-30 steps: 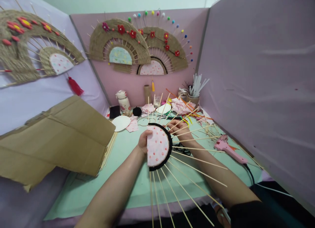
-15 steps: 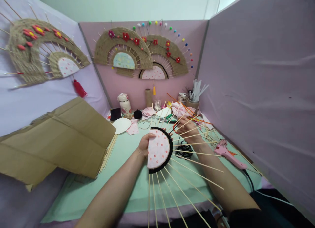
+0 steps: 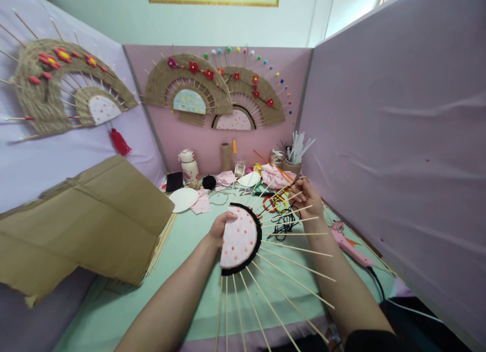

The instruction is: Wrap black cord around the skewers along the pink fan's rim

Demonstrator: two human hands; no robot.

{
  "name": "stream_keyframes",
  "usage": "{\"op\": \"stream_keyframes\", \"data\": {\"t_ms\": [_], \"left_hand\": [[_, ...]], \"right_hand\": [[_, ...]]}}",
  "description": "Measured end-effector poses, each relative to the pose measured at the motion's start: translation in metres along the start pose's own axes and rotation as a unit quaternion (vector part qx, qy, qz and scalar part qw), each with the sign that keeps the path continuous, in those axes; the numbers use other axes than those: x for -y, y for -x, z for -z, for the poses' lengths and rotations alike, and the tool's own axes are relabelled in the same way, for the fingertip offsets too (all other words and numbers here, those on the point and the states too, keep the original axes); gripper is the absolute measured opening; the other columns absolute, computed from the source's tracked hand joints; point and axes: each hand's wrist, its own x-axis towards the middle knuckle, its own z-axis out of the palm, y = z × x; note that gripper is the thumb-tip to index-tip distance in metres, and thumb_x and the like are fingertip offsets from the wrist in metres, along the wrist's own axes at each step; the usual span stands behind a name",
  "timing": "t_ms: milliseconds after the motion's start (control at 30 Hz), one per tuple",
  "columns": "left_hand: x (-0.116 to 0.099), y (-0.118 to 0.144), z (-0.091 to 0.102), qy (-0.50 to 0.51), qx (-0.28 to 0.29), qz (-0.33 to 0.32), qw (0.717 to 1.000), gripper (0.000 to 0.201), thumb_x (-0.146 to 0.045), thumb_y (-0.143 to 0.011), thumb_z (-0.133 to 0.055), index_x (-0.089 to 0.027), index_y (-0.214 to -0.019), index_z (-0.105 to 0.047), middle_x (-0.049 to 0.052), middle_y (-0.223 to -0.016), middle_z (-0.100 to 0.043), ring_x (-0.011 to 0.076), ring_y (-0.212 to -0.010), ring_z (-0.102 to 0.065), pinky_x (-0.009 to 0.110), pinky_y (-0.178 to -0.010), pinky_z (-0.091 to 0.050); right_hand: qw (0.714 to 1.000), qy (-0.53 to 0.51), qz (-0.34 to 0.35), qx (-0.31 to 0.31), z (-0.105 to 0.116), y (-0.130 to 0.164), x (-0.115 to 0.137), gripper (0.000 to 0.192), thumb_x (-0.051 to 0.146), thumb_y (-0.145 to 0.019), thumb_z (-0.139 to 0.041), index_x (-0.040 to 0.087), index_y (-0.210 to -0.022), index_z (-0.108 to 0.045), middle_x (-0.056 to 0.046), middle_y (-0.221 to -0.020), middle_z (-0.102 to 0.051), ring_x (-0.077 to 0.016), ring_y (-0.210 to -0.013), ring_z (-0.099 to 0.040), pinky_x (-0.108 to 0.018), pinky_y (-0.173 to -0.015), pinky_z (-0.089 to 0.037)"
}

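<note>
My left hand [image 3: 219, 226] grips the straight edge of a half-round fan piece [image 3: 239, 239] covered in pink dotted cloth with a black rim. Several thin bamboo sticks [image 3: 299, 249] fan out from it to the right and toward me. Behind those sticks my right hand [image 3: 308, 195] is raised near the right wall, its fingers pinched on a black cord [image 3: 284, 224] that runs down to a loose tangle on the green table [image 3: 190, 240].
A folded cardboard sheet [image 3: 87, 220] leans at the left. A pink glue gun [image 3: 347, 244] lies by the right wall. Cup of white sticks [image 3: 295, 157], bottle [image 3: 189, 164], white discs and cloth scraps crowd the back. Finished woven fans [image 3: 212, 88] hang on the partitions.
My right hand has lifted and moved right toward the wall, pulling the black cord. The fan piece in my left hand has tilted slightly and dropped a little in view.
</note>
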Motion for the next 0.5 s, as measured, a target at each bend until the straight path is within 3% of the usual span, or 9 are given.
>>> {"op": "stream_keyframes", "data": {"t_ms": [267,400,500], "left_hand": [[0.0,0.001,0.0,0.007,0.004,0.023,1.0,0.04,-0.021,-0.068,-0.046,0.0,-0.099,-0.063,0.017,-0.086,-0.07,0.0266,-0.081,-0.066,0.035,-0.079,-0.044],[0.0,0.001,-0.003,0.015,0.016,0.021,1.0,0.038,-0.019,-0.068,-0.046,-0.001,-0.097,-0.064,0.016,-0.083,-0.07,0.0258,-0.08,-0.066,0.034,-0.078,-0.044],[0.001,0.001,-0.007,0.018,0.014,-0.002,1.0,0.042,-0.018,-0.068,-0.045,-0.002,-0.103,-0.062,0.016,-0.087,-0.07,0.0263,-0.083,-0.065,0.035,-0.08,-0.044]], "right_hand": [[1.0,-0.007,0.001,0.003,0.006,-0.005,-0.002,0.012,0.015,-0.072,-0.066,0.023,-0.08,-0.063,0.008,-0.073,-0.066,0.0027,-0.034,-0.036,-0.006,-0.03,-0.035],[0.998,0.017,-0.026,-0.05,0.008,-0.01,-0.011,0.017,0.013,-0.068,-0.069,0.024,-0.079,-0.062,0.007,-0.073,-0.067,-0.0011,-0.055,-0.058,-0.006,-0.041,-0.045],[0.994,0.04,-0.054,-0.091,0.009,-0.013,-0.024,0.02,0.01,-0.068,-0.068,0.022,-0.082,-0.063,0.005,-0.081,-0.069,-0.0066,-0.075,-0.065,-0.01,-0.053,-0.052]]}}
